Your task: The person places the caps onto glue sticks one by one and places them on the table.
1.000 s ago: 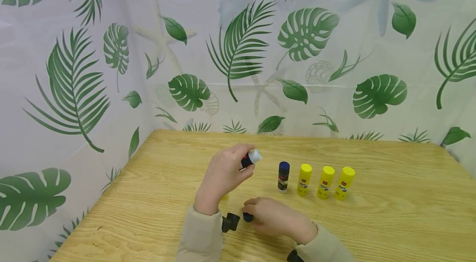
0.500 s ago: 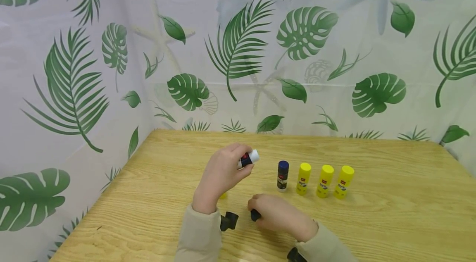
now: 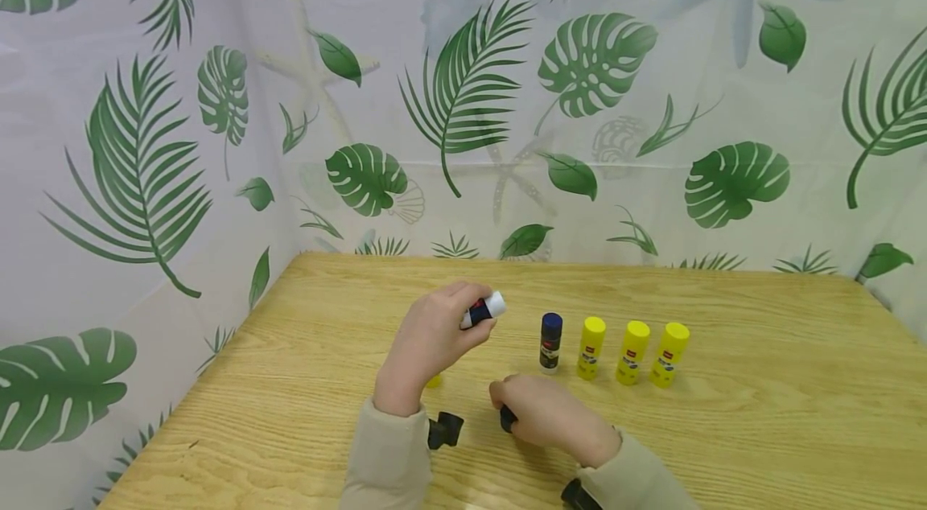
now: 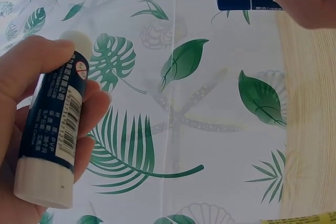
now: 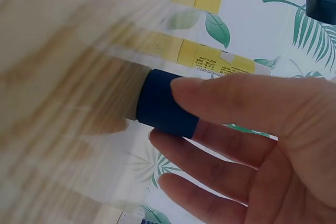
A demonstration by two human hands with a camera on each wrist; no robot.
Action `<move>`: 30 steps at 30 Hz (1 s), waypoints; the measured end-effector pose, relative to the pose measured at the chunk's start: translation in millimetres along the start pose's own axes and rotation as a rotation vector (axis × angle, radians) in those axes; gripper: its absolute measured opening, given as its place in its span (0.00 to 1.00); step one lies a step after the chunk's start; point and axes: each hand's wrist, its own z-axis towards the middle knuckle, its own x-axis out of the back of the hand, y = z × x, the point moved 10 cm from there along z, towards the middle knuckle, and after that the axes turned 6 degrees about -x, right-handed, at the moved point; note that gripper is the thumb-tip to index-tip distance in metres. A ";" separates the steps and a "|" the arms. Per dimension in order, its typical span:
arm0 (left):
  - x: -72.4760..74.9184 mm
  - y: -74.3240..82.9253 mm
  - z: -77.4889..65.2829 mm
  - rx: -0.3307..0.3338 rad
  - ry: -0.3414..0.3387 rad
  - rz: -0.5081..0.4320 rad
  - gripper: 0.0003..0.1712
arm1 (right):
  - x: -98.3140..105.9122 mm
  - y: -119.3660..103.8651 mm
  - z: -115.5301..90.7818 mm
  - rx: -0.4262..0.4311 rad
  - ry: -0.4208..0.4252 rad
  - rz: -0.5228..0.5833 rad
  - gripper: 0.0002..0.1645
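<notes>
My left hand (image 3: 434, 333) holds an uncapped glue stick (image 4: 55, 119) with a dark blue label and white ends, lifted above the table and tilted. In the left wrist view the thumb lies along its upper part and the fingers wrap behind it. My right hand (image 3: 546, 409) is low over the table, pinching a dark blue cap (image 5: 165, 103) between thumb and fingers. The cap's end meets the tabletop in the right wrist view. Behind the right hand stands a capped dark blue glue stick (image 3: 550, 343), apart from both hands.
Several yellow glue sticks (image 3: 632, 353) stand in a row to the right of the dark blue one. A yellow object (image 3: 434, 381) is mostly hidden behind the left wrist. Leaf-patterned cloth (image 3: 463, 132) rises behind the wooden table (image 3: 290, 413). Black cameras (image 3: 446, 429) are worn on the wrists.
My right hand has slid a little to the right along the table with the cap. The left hand with the glue stick has hardly moved.
</notes>
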 end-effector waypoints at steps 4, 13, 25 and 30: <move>-0.6 0.0 -0.2 0.003 -0.010 0.001 0.12 | -0.1 0.6 -0.1 0.003 -0.002 0.001 0.13; -2.3 -0.2 -0.4 0.021 -0.036 0.011 0.13 | 24.3 1.4 -4.4 0.055 0.098 0.076 0.10; -6.5 6.2 1.1 -0.022 -0.069 -0.005 0.15 | 84.0 9.0 -28.8 0.038 0.298 0.159 0.11; -6.7 9.9 1.6 -0.045 -0.077 -0.011 0.16 | 104.5 12.2 -39.6 0.040 0.371 0.202 0.12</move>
